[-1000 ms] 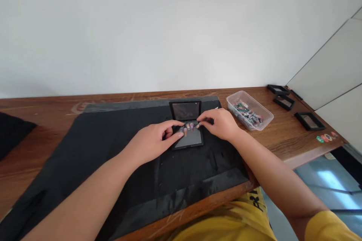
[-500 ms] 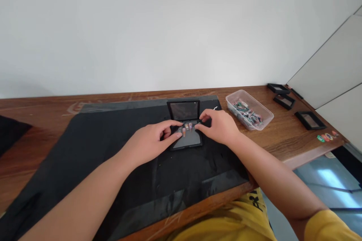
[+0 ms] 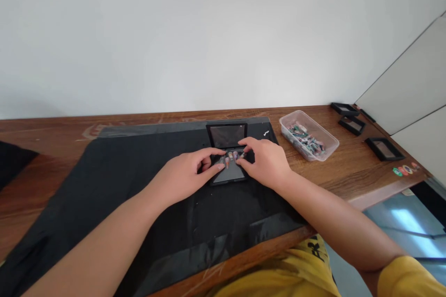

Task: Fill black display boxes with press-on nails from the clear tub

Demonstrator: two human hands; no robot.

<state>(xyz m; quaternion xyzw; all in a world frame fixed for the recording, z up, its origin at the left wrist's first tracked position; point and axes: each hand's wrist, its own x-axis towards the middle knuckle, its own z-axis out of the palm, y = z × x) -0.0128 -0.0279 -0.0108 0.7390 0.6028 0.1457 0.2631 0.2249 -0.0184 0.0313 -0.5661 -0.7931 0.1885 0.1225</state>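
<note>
case: small black hinged case (image 3: pixel 228 155), lid up, centre of black mat (image 3: pixel 139 185)
nails: row of press-on nails (image 3: pixel 232 156) across the case base
left hand: left hand (image 3: pixel 184 176) at 9 o'clock of case, fingertips touching row's left end, loosely curled
right hand: right hand (image 3: pixel 266 162) at 3 o'clock, fingertips on row's right end; grip unclear
tub: clear tub (image 3: pixel 308 135) of coloured nails, 2 o'clock, on bench (image 3: pixel 351 167)
frames: black frames (image 3: pixel 385 148) further right

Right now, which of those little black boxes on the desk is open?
The black box between both hands on the dark mat: its lid stands upright, whereas the three boxes far right lie flat.
</note>
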